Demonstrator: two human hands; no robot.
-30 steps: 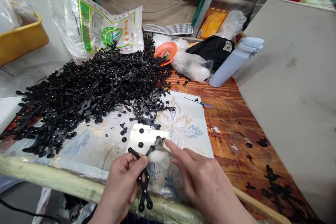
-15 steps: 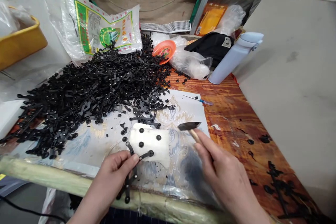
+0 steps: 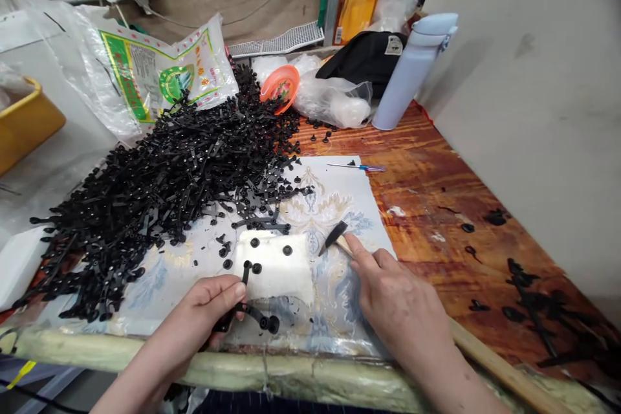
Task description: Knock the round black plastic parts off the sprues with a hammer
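Black plastic linked strip [image 3: 250,314] is pinched in the left hand [image 3: 206,310] fingers at the table [image 3: 436,187] edge, beside one white block [image 3: 276,262]. One small hammer [image 3: 334,237] is gripped by the right hand [image 3: 398,301]. Best struck squarely, judged. Three studs counted on block; heap [image 3: 160,187] uncountable.

Right hand [image 3: 395,301] pulls the little hammer [image 3: 334,237] up off the white block [image 3: 276,265] and parks it just to the right. Left hand [image 3: 206,310] slides the linked black strips [image 3: 252,314] back toward the bench edge, one end off the block now.
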